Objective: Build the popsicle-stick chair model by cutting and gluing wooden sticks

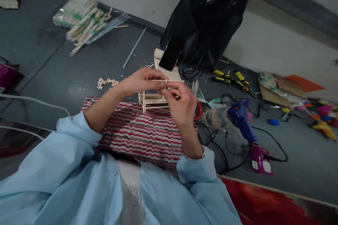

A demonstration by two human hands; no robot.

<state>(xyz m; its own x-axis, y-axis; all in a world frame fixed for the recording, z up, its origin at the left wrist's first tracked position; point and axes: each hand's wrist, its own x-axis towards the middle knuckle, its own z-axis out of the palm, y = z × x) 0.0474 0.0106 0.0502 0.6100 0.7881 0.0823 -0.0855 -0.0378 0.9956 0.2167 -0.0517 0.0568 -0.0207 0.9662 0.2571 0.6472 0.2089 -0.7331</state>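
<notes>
A small frame built of thin wooden sticks [144, 103] stands on a red-and-white striped cloth [139, 133] in front of me. Over its top, my left hand [145, 81] is closed, thumb and fingers pinching at a thin wooden stick [176, 81]. My right hand [183, 103] meets it from the other side, finger along the same stick and thumb close to the left fingertips. The two hands hide part of the frame's upper side. Snowflake-shaped wooden pieces [107, 83] lie left of my left wrist. A red scissor-like handle [198, 110] shows just beyond my right hand.
Behind the hands lie a phone [172, 52] on a beige cloth [158, 54] and a black bag [203, 28]. Rightward are a blue glue gun [241, 117] with cords, yellow-black pliers [240, 79] and a purple box [261, 160]. Bundled sticks [88, 26] lie back left.
</notes>
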